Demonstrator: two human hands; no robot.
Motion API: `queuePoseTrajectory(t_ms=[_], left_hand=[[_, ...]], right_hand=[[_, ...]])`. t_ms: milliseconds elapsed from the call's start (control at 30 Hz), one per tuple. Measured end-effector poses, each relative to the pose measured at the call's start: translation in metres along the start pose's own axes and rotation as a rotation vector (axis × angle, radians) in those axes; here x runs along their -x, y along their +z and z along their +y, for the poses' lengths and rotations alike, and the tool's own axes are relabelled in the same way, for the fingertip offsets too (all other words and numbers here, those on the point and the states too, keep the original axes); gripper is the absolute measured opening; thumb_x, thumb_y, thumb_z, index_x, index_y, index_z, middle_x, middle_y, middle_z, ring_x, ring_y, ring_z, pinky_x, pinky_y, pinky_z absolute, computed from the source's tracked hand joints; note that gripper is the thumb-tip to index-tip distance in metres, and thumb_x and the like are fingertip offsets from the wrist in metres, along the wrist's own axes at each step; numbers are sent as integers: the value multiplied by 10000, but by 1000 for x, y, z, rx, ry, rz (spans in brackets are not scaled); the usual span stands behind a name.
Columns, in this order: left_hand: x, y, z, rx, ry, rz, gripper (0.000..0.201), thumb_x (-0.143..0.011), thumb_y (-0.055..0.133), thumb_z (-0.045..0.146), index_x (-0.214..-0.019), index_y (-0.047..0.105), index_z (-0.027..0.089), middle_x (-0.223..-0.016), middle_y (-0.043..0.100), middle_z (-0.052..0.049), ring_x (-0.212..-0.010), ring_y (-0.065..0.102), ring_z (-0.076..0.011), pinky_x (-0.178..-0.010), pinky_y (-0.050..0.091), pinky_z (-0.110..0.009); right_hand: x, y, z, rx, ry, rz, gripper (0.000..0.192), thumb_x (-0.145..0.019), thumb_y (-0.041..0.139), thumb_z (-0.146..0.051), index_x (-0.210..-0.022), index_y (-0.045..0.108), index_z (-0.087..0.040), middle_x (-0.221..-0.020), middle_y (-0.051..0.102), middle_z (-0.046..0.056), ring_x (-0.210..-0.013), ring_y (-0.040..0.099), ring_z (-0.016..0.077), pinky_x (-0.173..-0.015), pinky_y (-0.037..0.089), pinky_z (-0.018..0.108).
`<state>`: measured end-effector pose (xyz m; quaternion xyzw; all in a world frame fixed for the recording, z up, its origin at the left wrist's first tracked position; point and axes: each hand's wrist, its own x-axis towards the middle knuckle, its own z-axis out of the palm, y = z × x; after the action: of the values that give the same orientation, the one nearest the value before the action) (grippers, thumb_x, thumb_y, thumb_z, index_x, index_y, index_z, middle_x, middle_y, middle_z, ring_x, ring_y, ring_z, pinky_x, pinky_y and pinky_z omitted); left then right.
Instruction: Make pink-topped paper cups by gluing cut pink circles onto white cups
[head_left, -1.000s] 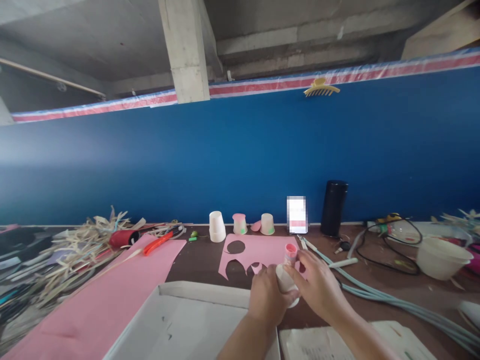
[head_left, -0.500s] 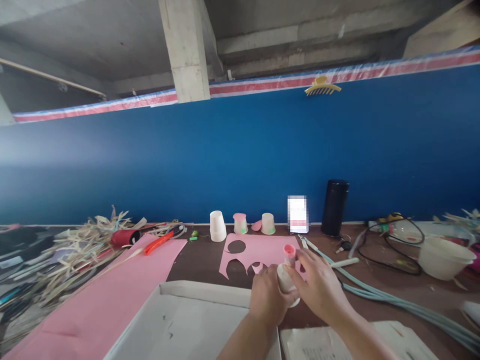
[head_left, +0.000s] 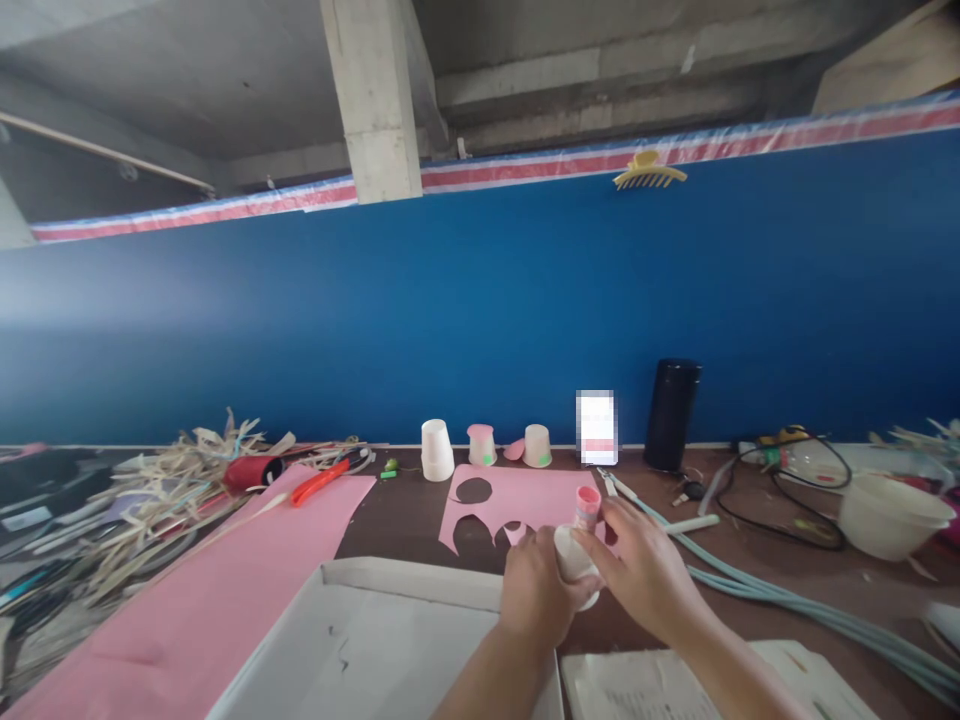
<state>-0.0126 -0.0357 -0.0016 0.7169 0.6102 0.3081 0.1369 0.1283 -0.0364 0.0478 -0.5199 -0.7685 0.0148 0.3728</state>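
Cup: I see a small white paper cup (head_left: 576, 562) held on its side between both hands, low in the middle of the view, just above the brown surface (head_left: 405, 520).
Cup's long axis: it runs away from me and a little upward, with the pink-capped end (head_left: 587, 499) pointing toward the blue wall (head_left: 480, 310) and the open rim toward me and down.
Left hand: my left hand (head_left: 534, 595) cups the body from the left side and underneath; its fingers are curled closed round the cup.
Right hand: my right hand (head_left: 643, 570) comes in from the right, with the fingers (head_left: 609, 522) bent and pinched against the far, pink end. They touch it, and I cannot tell how firmly they press.
Which hand is nearer: both touch the cup; the left carries the body, while the right sits nearer the pink end.
Underneath: the cup hangs over the near edge of a pink sheet with round holes cut out (head_left: 517, 497), just beyond the far rim of a white cardboard tray (head_left: 405, 580).
Farther off: three upturned cups (head_left: 484, 448) stand along the foot of the wall, well apart from my hands, with a black cylinder (head_left: 672, 415) to their right.
Right of the hands: a pale hose (head_left: 757, 590) runs across the surface near my right wrist, not touching it.
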Motion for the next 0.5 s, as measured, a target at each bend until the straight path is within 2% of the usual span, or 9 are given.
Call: queuePoseTrajectory(t_ms=[133,300,433,500], left_hand=[[0,-2,0,-16,19,-15,409,-674,643,415,-988,561,167,-870,646,-77,-835,592,-254,-723,414,-343],[0,1,-1,-30,25,17,386,-695,615,459,-939,574,162,-854,648,-81,-826,593,-257,-735,418,-353],[-1,3,-2,-29,1,-14,495,-652,653,514,-998,558,173,-905,649,-76,-841,592,-259,-736,423,-348],[-1,2,-2,-34,1,-16,482,-648,664,482,-1000,555,171,-901,650,-74,-846,591,-256,-736,422,-343]], right_hand=[[-3,10,-8,-101,56,-8,183,-850,480,-368,-784,541,-208,-732,590,14,-628,530,161,-617,382,282],[2,2,-7,-138,75,-115,197,-846,481,-376,-762,551,-212,-651,562,-9,-571,510,147,-549,358,258],[2,2,0,-23,18,3,188,-845,484,-370,-767,544,-210,-734,591,20,-640,525,170,-628,375,290],[0,7,0,-18,17,44,180,-845,489,-370,-785,541,-208,-754,597,26,-654,532,176,-652,381,300]])
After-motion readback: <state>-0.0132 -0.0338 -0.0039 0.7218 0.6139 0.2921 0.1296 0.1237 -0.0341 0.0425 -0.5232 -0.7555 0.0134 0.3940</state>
